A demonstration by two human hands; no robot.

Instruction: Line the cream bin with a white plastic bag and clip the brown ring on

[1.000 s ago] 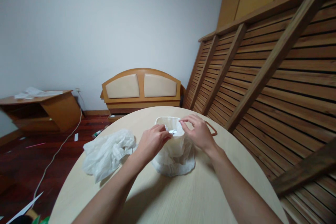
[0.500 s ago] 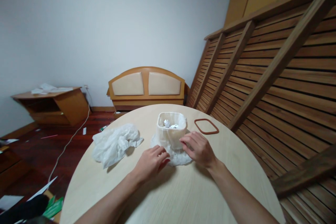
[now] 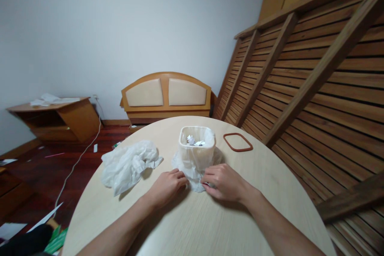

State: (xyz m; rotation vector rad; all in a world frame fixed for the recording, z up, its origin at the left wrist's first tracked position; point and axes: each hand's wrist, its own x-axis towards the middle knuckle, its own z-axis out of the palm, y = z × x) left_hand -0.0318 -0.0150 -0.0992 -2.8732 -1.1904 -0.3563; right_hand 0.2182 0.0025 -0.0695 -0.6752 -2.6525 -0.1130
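Note:
A small cream-white waste bin (image 3: 196, 153) stands upright on the round table, with crumpled paper (image 3: 191, 140) inside. A thin white plastic bag (image 3: 192, 174) lines it, folds over the rim and spreads round its base. My left hand (image 3: 171, 184) is closed at the near left edge of that bag, fingertips against the plastic. At the near right edge my right hand (image 3: 223, 182) is closed too, thumb and fingers pinching the bag. The left fingertips are partly hidden.
On the left of the round table (image 3: 192, 224) lies another crumpled white plastic bag (image 3: 129, 166). A brown rounded-square ring (image 3: 238, 151) rests to the right of the bin. Slatted wooden panels (image 3: 300, 88) lean close by the table's right side.
Both hands have come down to the table at the bag's near edge. My right hand moved down from beside the bin's wall, and its fingers closed on the bag.

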